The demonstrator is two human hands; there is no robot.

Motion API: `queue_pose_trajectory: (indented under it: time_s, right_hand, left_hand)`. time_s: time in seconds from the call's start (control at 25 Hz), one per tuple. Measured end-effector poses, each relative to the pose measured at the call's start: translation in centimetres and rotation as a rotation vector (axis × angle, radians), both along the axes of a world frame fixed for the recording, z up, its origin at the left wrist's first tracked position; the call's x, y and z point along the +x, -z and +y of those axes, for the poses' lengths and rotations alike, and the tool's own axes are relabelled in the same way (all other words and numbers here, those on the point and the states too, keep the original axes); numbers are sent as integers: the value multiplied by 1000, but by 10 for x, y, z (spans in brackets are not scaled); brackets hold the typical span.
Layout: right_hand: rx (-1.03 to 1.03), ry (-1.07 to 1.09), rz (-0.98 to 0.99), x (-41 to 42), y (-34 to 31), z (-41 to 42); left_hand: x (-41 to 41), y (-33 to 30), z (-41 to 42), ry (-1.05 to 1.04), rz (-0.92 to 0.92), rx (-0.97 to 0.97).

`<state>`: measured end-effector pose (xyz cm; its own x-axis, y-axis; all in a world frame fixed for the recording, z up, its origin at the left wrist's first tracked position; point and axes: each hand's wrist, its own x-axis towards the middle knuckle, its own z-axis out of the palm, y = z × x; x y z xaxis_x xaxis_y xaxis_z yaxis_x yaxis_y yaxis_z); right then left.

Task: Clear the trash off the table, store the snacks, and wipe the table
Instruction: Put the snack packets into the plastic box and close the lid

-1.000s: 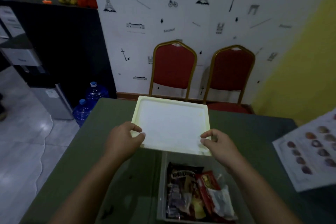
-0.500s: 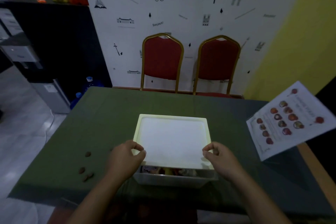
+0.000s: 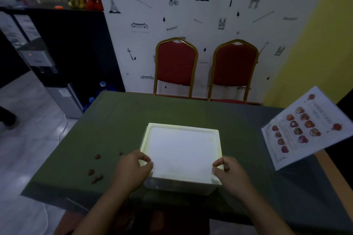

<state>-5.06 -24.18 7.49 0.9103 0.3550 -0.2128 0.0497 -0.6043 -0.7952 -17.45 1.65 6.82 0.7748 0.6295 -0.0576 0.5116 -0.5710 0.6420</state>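
On the table: your green table [image 3: 172, 112] has a white box [image 3: 179, 187] near the front edge, close to you.
Lid: the pale lid [image 3: 182, 150] sits flat on top of the box and covers it, so you cannot see inside.
Left hand: your left hand [image 3: 131, 169] is at the lid's near left corner, and your thumb and fingers pinch the lid's edge.
Right hand: your right hand [image 3: 229, 173] is at the lid's near right corner, and your thumb and fingers pinch the edge there too.
Crumbs: a few small brown bits [image 3: 94, 174] lie on the table to the left of the box, near your left hand but not touching it.
Paper: a picture sheet [image 3: 305, 127] stands tilted at the right side of the table, well apart from the box.
Chairs: two red chairs [image 3: 206, 66] stand side by side behind the far edge of the table.
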Motion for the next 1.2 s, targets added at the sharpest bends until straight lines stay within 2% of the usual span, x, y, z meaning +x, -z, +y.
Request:
queue_pose_trajectory:
  time_s: [0.2, 0.28, 0.48, 0.6, 0.76, 0.96, 1.2]
  right_hand:
    - [-38, -15, -41, -2, 9, -2]
    - [-37, 5, -45, -1, 16, -4]
    - [55, 77, 146, -3, 27, -2]
    - [94, 110, 182, -2, 28, -1]
    - [122, 106, 203, 6, 20, 8]
    - [189, 81, 175, 19, -2, 57]
    - [243, 18, 99, 45, -16, 168]
  left_hand:
    - [3, 6, 5, -12, 43, 73]
    - [5, 9, 9, -3, 5, 85]
    - [10, 23, 12, 33, 20, -32]
    - [9, 28, 8, 1, -66, -108]
    - [10, 20, 22, -28, -174, -118]
    - [22, -9, 71, -78, -259, -140]
    - [47, -28, 174, -175, -288, -90]
